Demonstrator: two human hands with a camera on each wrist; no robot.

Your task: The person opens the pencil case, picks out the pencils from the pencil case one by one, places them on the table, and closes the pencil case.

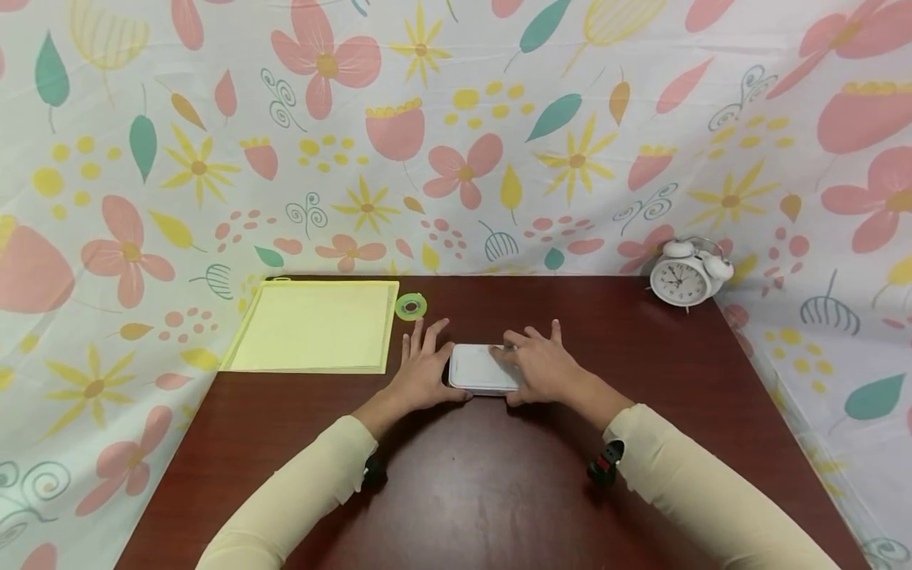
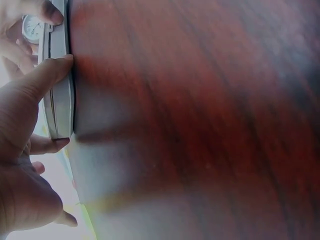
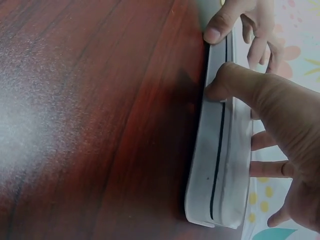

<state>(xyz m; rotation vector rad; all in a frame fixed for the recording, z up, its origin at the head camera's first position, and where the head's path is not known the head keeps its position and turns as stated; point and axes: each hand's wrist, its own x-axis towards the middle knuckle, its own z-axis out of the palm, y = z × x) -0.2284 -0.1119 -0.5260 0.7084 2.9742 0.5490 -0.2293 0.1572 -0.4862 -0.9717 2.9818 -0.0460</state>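
Note:
A white, flat box (image 1: 473, 366) with rounded corners lies on the dark red-brown table (image 1: 456, 491). A dark seam runs along its front side in the right wrist view. My left hand (image 1: 422, 374) holds its left end, thumb on the front side and a finger at the end in the left wrist view. My right hand (image 1: 545, 366) is at its right part, thumb (image 3: 222, 87) against the front side at the seam, and fingers over the top. The lid looks closed. What lies inside is hidden.
A yellow-edged zip folder (image 1: 309, 326) lies flat at the back left, with a small green roll of tape (image 1: 411, 306) beside it. A white twin-bell alarm clock (image 1: 687, 273) stands in the back right corner. Flower-patterned cloth (image 1: 463, 142) hangs behind the table.

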